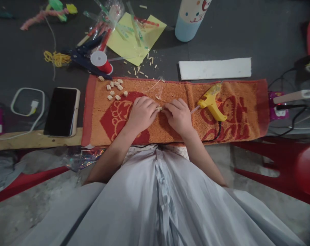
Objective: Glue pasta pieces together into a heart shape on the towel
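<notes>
Over the orange and red towel [167, 133], my hands meet fingertip to fingertip. A small pale wooden piece [159, 108] shows between them. My left hand [143, 114] pinches it from the left, fingers curled together. From the right, my right hand [179, 117] has its fingertips closed against the same piece, its grip partly hidden. Several similar little wooden blocks [117, 97] lie on the towel beyond my left hand. A yellow hot glue gun [213, 104] rests to the right, its clear glue stick reaching close to my right hand.
A white strip [215, 69] lies behind the towel. Short stick offcuts [139, 71] are scattered near yellow paper [119, 39]. A red thread spool [107, 66] stands by dark blue pliers [83, 56]. A bottle [189, 25] is at the back; a phone [61, 111] lies left.
</notes>
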Demonstrator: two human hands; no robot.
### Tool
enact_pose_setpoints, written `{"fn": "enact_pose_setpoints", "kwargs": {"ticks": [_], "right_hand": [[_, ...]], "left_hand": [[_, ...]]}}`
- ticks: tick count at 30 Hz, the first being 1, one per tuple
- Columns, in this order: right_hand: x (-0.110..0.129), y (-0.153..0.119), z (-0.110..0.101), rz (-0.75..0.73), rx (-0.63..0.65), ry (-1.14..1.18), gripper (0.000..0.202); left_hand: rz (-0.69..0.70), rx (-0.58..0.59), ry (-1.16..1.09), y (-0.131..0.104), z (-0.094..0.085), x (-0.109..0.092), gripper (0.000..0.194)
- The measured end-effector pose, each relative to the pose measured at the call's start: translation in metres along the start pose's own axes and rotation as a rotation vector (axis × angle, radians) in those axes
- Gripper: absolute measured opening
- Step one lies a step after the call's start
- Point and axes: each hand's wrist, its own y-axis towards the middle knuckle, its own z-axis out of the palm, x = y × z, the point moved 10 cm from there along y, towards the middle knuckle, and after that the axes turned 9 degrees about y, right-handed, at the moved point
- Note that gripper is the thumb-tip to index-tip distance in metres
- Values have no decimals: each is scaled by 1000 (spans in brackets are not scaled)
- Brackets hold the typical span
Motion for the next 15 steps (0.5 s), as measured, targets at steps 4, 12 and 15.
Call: {"fn": "enact_pose_setpoints", "kwargs": {"ticks": [4,12,15], "right_hand": [[1,-1,-1,-5,-27,-1,21],[-1,-2,-6,-8,-59,40,15],[-1,-3,-10,-19,-85,46,12]], "left_hand": [[10,-1,0,0,1,-1,23],[3,-44,43,-1,-2,-1,22],[-2,-56,29,-2,-4,-1,22]]}}
